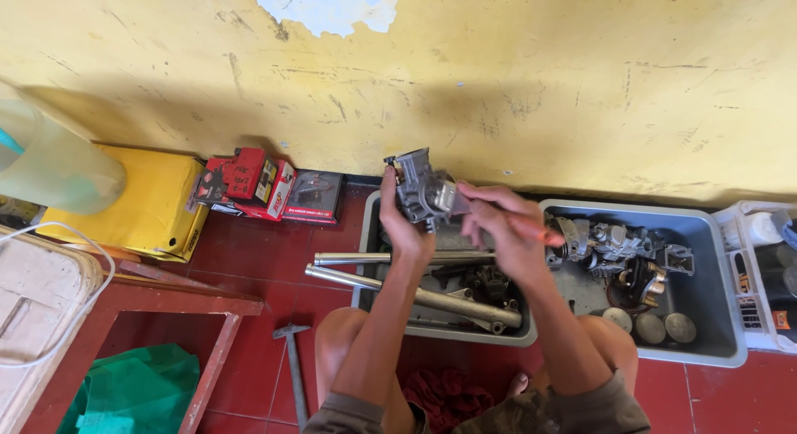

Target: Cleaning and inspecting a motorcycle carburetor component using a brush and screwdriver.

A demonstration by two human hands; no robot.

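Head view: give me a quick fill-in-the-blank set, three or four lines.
1. The left hand holds up a grey metal ____ part.
2. The right hand grips a tool with a ____ handle.
3. Two metal tubes stick out of the grey tray over its ____ edge.
4. A hammer lies on the ____ tiled floor.

Missing words: engine; red; left; red

Hidden and cut-off parts

The right hand point(508, 226) covers most of the orange-handled tool point(544, 234); the white slatted plastic crate point(760, 276) runs off the right edge.
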